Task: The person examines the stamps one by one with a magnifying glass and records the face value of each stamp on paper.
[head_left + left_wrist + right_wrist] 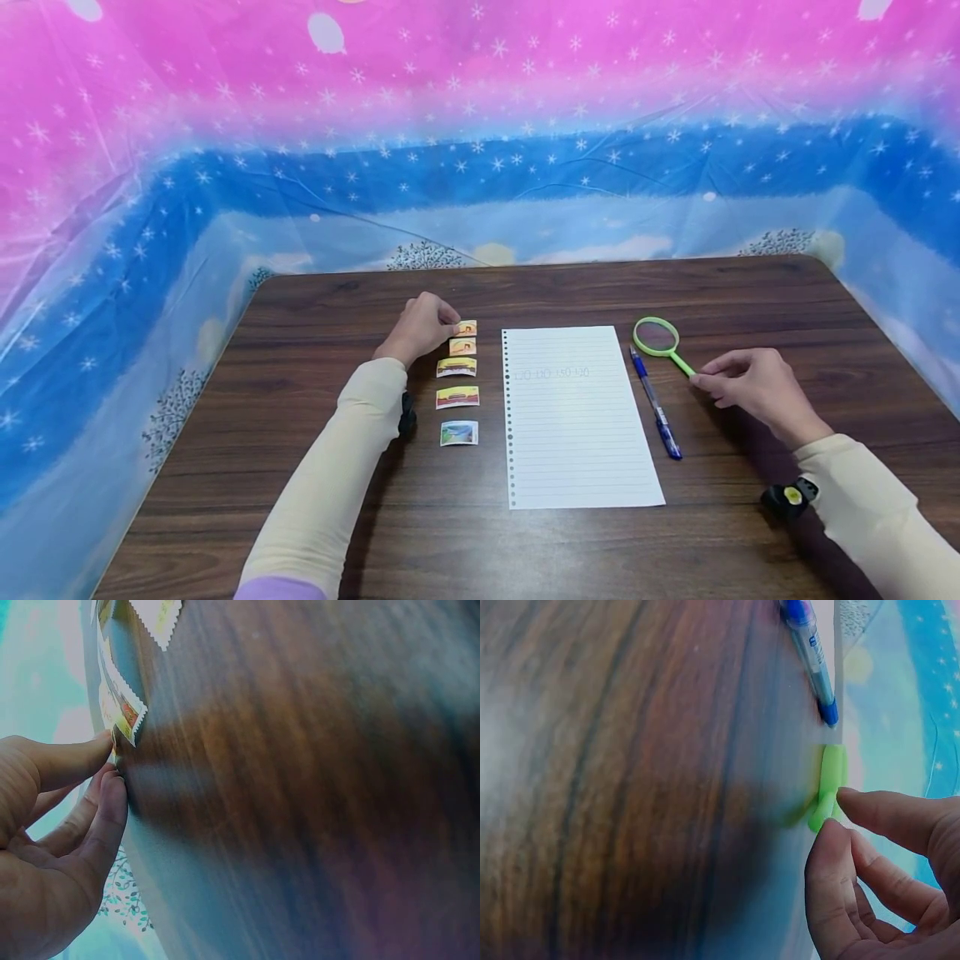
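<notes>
My left hand (422,327) is at the far end of a column of several postage stamps, pinching the left edge of the farthest stamp (468,327) between thumb and fingertips. Closer to me lie another orange stamp (462,346), two red-and-yellow stamps and a blue-green landscape stamp (459,432). Serrated edges show on a stamp (124,705) in the left wrist view. On the right, my right hand (761,390) pinches the handle end of a green magnifying glass (682,363); its lens points to the far left. Fingers hide the handle's tip in the head view.
A lined, punched sheet of paper (581,450) with faint handwritten numbers lies mid-table. Beside its right edge is a blue pen (654,404). Patterned pink-and-blue cloth (480,167) hangs behind the brown wooden table (570,550) and along its sides.
</notes>
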`<state>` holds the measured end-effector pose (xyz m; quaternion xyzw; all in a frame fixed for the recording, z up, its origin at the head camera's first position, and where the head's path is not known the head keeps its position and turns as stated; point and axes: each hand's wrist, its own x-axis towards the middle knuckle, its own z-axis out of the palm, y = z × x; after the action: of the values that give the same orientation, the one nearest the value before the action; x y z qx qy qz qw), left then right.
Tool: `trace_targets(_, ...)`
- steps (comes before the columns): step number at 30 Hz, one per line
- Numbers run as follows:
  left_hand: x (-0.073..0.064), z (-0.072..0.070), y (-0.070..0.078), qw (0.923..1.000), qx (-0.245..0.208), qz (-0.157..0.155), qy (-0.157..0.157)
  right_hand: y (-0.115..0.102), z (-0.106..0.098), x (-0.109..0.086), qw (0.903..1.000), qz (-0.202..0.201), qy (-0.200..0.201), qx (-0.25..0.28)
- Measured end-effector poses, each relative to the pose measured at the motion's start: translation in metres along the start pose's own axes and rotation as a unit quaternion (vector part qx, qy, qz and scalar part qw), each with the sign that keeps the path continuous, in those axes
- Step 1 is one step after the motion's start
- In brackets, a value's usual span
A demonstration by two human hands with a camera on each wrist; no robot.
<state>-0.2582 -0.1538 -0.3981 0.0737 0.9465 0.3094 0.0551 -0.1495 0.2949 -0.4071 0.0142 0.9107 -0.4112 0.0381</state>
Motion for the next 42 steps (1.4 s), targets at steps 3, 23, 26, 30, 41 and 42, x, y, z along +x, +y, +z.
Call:
trace_targets(3,-0.001,0.0,-0.001,1.0,-0.002,0.001,0.0,0.002,0.001,0.002,1.0,0.003,0.0,-0.004)
trace_targets(23,-0.001,-0.001,-0.002,0.9997,-0.024,-0.009,-0.006,0.001,0.007,0.013,0.9995,0.001,-0.01,-0.029)
trace_targets(26,-0.001,-0.001,-0.002,0.9996,-0.024,-0.01,-0.007,-0.001,0.007,0.014,0.9997,0.001,-0.015,-0.022)
trace_targets(30,0.0,-0.001,-0.001,0.9996,-0.024,-0.013,-0.005,-0.004,0.006,0.017,0.9999,0.001,-0.014,-0.009)
trace_targets(41,-0.002,-0.001,0.0,0.9995,-0.024,-0.019,-0.005,-0.04,0.015,0.042,0.9996,-0.007,-0.027,-0.003)
trace_targets(42,-0.002,-0.001,0.0,0.9995,-0.024,-0.019,-0.005,-0.045,0.018,0.045,0.9996,-0.008,-0.028,-0.004)
